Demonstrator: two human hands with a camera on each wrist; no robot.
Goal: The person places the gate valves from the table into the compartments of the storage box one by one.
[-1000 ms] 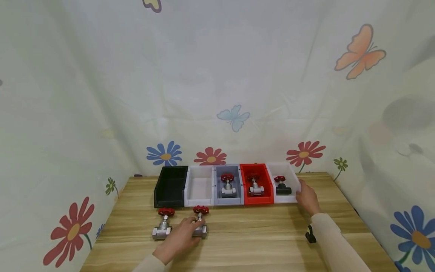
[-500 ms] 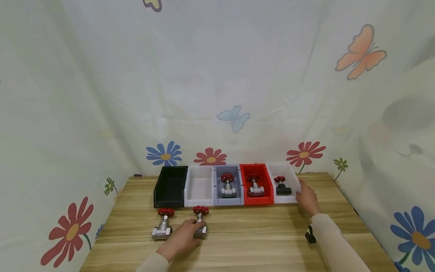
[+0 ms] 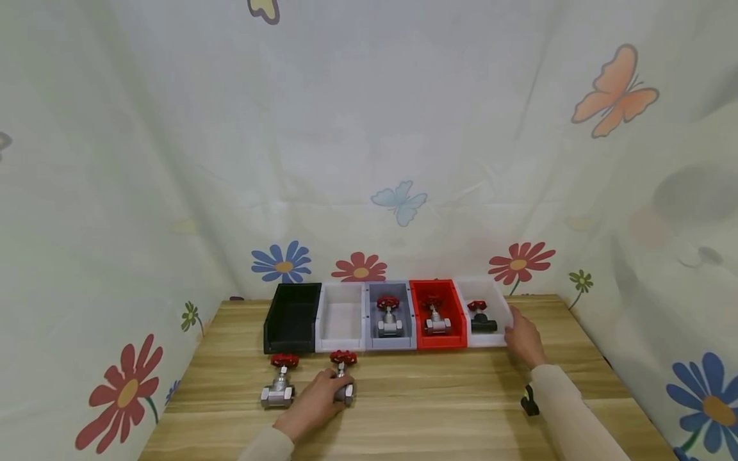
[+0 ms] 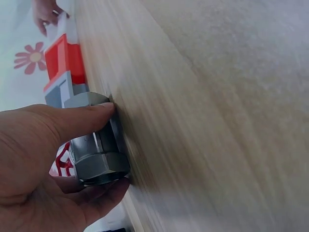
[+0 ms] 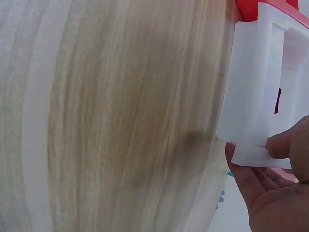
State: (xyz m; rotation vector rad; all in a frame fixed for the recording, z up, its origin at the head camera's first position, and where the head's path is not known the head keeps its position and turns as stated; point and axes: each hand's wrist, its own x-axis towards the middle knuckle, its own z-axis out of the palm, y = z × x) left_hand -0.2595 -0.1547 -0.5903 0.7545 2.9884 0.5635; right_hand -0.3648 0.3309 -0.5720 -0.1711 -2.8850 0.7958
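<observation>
My left hand (image 3: 316,402) grips a metal gate valve (image 4: 99,152) with a red handwheel (image 3: 343,357). In the left wrist view the thumb lies across the valve body and the fingers curl under its hex end. The valve is upright at the table's surface. Just left of it stands a second, similar valve (image 3: 279,388). At the far right of the bin row, my right hand (image 3: 525,338) pinches the side wall of a white bin (image 5: 263,96), thumb inside and fingers outside. That bin contains a black valve (image 3: 483,324) with a red handwheel.
Left of that bin, the row has a red bin (image 3: 423,343) and a grey-blue bin (image 3: 392,344), each with a metal valve, then a white bin (image 3: 340,317) and a black bin (image 3: 293,320). A small black object (image 3: 529,402) lies near the right forearm.
My left hand has shifted slightly to the right around the valve, which stays at about the same place. The right hand keeps its hold on the bin. The head view has moved a little.
</observation>
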